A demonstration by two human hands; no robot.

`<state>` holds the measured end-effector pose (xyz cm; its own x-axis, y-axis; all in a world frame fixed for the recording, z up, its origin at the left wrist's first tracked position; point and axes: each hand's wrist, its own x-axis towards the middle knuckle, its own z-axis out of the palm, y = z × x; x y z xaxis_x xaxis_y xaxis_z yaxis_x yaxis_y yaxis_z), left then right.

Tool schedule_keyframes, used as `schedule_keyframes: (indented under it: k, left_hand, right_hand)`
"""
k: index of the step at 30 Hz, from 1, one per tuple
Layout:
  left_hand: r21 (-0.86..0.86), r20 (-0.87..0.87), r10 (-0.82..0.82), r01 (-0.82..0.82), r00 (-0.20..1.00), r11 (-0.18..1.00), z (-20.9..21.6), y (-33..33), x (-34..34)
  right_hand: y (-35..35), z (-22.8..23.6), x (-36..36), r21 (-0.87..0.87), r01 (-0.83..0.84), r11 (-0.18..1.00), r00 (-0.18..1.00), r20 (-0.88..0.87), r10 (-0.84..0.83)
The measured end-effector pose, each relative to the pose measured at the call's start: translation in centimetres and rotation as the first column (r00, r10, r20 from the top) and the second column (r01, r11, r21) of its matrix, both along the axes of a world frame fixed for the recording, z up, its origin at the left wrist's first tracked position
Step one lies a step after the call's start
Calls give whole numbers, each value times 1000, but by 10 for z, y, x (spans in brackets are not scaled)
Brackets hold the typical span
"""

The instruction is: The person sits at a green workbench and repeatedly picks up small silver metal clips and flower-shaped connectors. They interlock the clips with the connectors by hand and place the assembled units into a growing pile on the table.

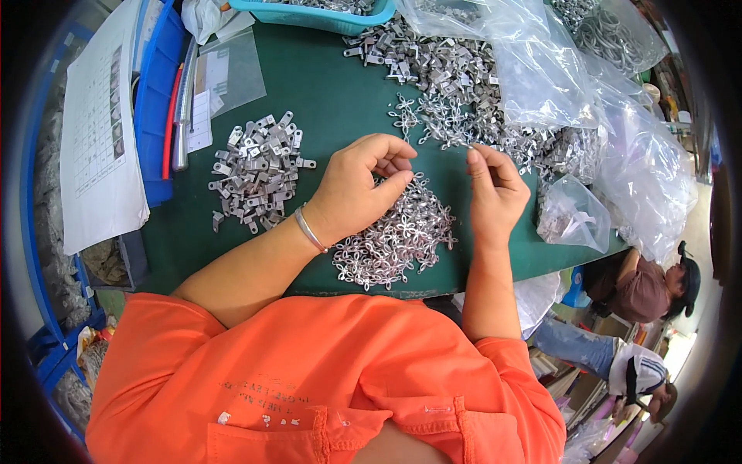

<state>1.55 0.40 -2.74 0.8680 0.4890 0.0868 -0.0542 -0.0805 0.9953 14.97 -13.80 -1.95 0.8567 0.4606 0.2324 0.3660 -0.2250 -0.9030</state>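
Note:
My left hand (362, 184) reaches over the far left edge of a heap of small silver four-looped metal pieces (394, 240). Its fingers curl, with a gap between them and the thumb, and nothing shows in that gap. To the right, my right hand (497, 189) is closed in a pinch, thumb against forefinger. A tiny silver bit shows at its fingertips, too small to make out. Just beyond lies a looser cluster of similar looped pieces (442, 120). Left of my left hand sits a pile of small bent metal brackets with holes (259, 170).
A large heap of metal brackets (444, 62) spreads across the back, partly under clear plastic bags (541, 73). A turquoise basket (332, 17) stands at the far edge. Blue bins (158, 116) and paper sheets (100, 139) line the left. Two people (645, 290) are off to the right.

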Motion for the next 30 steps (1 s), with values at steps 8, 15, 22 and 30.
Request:
schedule_keyframes:
  k: [8,15,22,30]
  left_hand:
    - [-165,109,38,-19,993,986,-3,-4,2]
    - [-215,121,14,12,992,977,-2,-5,0]
    - [-163,98,-52,67,994,984,5,-1,-3]
    - [-174,94,-52,68,994,982,4,-2,-3]
  right_hand:
    - [-7,14,-18,90,-246,965,967,-51,251]
    - [-12,11,-23,112,-238,965,960,-122,251]
    - [-14,11,-25,126,-249,960,948,-172,268]
    - [-17,10,-25,155,-255,955,935,-213,284]
